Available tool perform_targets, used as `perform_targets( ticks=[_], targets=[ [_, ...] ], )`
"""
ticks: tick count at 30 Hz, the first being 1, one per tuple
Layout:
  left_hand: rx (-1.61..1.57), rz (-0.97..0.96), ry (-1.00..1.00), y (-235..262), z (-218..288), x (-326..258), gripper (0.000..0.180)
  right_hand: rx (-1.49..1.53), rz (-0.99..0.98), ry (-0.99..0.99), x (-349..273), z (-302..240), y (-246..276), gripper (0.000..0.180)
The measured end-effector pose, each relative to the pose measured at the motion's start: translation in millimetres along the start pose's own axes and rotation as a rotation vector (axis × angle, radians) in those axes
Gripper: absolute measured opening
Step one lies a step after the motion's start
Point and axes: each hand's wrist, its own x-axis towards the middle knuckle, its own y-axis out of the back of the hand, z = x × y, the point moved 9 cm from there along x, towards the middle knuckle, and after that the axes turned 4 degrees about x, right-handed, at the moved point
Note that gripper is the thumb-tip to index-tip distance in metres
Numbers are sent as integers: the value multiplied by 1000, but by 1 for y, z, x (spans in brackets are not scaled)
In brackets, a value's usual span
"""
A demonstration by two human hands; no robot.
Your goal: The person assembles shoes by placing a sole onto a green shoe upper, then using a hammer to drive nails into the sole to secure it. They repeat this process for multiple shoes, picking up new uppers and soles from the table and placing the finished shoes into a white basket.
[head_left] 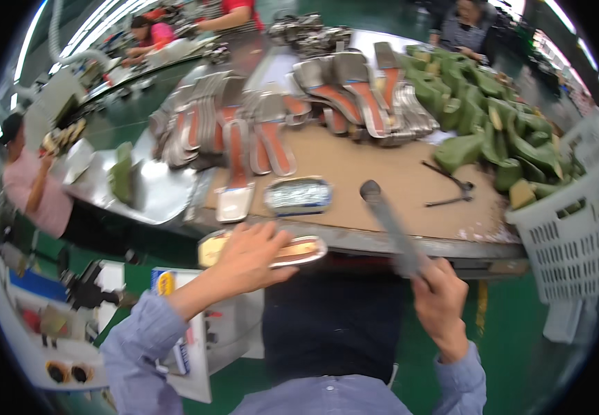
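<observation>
Insole, pale-rimmed with a brown and yellow middle, lies under the left hand, just on the wearer's side of the table edge. That hand's fingers stretch over its top, close together with small gaps, and the thumb sits apart toward 4 o'clock; the underside is hidden, so I can't say whether they are clamped on it. The right hand has its fingers wrapped tightly around the handle of a grey hammer-like tool, blurred, whose dark rounded end points toward 11 o'clock, over the table's brown board. From the left hand, a loose pale-ended insole lies near at 12 o'clock, touching the overlapping pieces behind it, and an oval silvery dish-like piece lies at 1 o'clock. Farther off, one stack of grey and orange insoles stands at 11 o'clock and a second stack at 1. From the right hand, a thin black forked tool rests on the board at 12 o'clock, green shoe forms are heaped between 12 and 1, and a white slotted basket stands at 2. A person in pink is well away, between 9 and 10 o'clock from the left hand.
</observation>
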Motion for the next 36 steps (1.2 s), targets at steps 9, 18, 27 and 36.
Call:
perform_targets(
  ticks=[9, 18, 27, 36],
  targets=[
    [-316, 70, 138, 9, -56, 59, 27, -753, -27, -125, 18, 236, 4, 32],
    [-191, -147, 283, -56, -101, 126, 24, -806, -366, -201, 1, 311, 30, 21],
    [-276, 108, 224, -46, -107, 121, 15, 796, 516, -795, 4, 171, -8, 54],
    [-359, 91, 241, -31, -91, 127, 19, 1363, 390, -436, 91, 14, -102, 14]
  ],
)
